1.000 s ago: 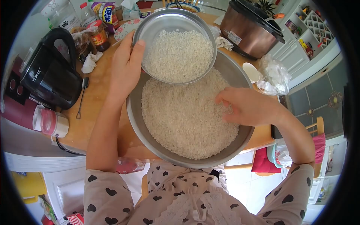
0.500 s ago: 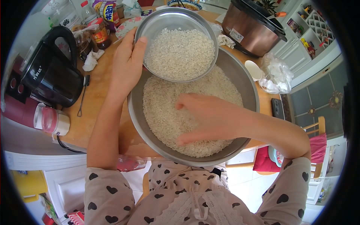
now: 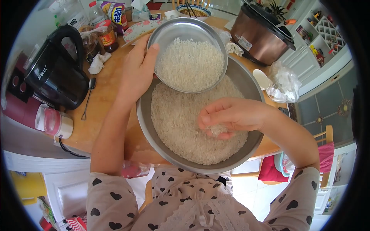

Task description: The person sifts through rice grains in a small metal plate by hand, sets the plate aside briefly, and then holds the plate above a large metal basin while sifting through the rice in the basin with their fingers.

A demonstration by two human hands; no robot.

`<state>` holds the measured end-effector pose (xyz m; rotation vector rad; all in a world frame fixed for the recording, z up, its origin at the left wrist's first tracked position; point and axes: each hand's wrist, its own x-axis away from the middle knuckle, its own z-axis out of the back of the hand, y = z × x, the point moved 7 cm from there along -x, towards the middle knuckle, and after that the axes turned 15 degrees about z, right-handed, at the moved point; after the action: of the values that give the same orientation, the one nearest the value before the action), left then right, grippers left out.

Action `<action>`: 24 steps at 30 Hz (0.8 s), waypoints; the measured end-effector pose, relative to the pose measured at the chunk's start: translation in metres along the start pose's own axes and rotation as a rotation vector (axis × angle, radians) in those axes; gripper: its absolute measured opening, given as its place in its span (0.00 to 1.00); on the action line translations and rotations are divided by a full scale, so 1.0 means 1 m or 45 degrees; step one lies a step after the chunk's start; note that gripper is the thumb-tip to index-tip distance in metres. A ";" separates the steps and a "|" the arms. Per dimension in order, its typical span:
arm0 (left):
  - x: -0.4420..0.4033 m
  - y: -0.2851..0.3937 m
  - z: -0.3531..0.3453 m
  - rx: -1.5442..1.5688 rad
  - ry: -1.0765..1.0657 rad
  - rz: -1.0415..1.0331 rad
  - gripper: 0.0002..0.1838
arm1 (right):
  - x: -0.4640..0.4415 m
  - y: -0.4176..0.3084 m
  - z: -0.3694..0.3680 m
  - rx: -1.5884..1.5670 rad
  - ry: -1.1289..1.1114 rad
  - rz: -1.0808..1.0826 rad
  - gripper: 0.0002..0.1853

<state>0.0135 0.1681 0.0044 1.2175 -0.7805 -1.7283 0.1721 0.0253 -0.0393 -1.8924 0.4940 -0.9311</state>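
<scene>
My left hand grips the left rim of a round metal pan, its thumb on top of the edge. White rice covers the lower part of this pan, which is held over the far side of a large metal basin. A wide bed of rice lies in the basin. Just above that bed, my right hand is cupped with fingers curled, and some rice grains show in its palm.
A black electric kettle and a pink-lidded jar stand at the left. A brown cooker, a paper cup and a plastic bag sit at the right. Behind are a floral plate and a bowl of food.
My right hand has gone from spread fingers over the rice to a cupped hold with grains in it, shifting a little right. The pan sits slightly lower in view.
</scene>
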 end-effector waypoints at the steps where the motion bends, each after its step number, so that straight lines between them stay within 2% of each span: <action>1: 0.000 0.001 0.001 -0.012 0.003 0.007 0.20 | 0.001 -0.004 0.000 0.016 -0.010 -0.002 0.15; 4: 0.000 -0.001 0.000 0.053 -0.027 0.072 0.19 | 0.001 -0.037 -0.001 0.277 0.046 0.040 0.14; 10: -0.002 -0.003 -0.001 0.110 -0.106 0.092 0.19 | -0.054 -0.101 0.021 0.379 0.035 0.408 0.11; 13: -0.002 -0.004 -0.002 0.124 -0.134 0.112 0.19 | -0.069 -0.130 0.034 0.296 0.209 0.604 0.15; 16: -0.003 -0.006 -0.003 0.198 -0.051 0.006 0.19 | -0.061 -0.147 0.061 0.330 0.428 0.737 0.16; 20: 0.002 -0.001 -0.002 0.276 -0.163 0.209 0.20 | -0.028 -0.152 0.073 0.536 0.463 0.707 0.22; 24: 0.002 -0.003 -0.004 0.327 -0.223 0.262 0.22 | 0.003 -0.140 0.073 0.513 0.491 0.611 0.22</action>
<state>0.0161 0.1677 -0.0002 1.1160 -1.2200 -1.6140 0.2239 0.1320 0.0651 -1.1610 0.8725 -0.9801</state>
